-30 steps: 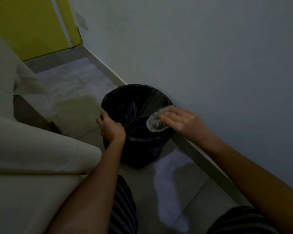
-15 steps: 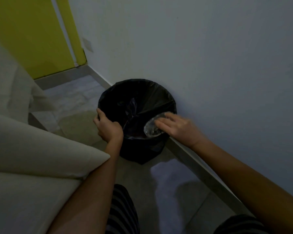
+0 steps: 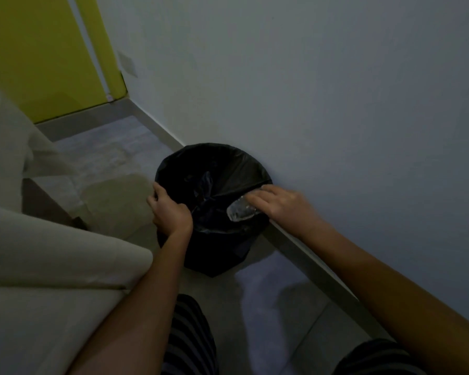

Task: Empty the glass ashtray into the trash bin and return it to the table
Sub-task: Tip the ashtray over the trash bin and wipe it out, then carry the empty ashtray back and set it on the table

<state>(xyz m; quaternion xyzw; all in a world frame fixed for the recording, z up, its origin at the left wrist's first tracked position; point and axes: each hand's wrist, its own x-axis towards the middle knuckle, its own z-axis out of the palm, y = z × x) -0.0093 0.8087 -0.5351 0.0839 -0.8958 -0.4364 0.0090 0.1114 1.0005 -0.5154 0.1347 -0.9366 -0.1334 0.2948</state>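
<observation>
A round trash bin [image 3: 228, 255] lined with a black bag stands on the floor against the white wall. My left hand [image 3: 171, 212] grips its near-left rim. My right hand [image 3: 279, 204] holds the clear glass ashtray [image 3: 240, 211], tipped on its side over the right part of the bin's opening. My fingers cover the ashtray's upper edge. The inside of the bin is dark, and I cannot make out what lies in it.
A beige sofa arm [image 3: 52, 255] fills the left side, close to the bin. The white wall [image 3: 336, 104] and its grey skirting [image 3: 309, 253] run along the right. A yellow-green door [image 3: 38, 55] stands at the far left. My striped shorts [image 3: 192, 336] show at the bottom.
The view has drawn back and tilted up a little, so the bin sits slightly farther away. Both hands keep their hold, and the ashtray stays tipped over the bin.
</observation>
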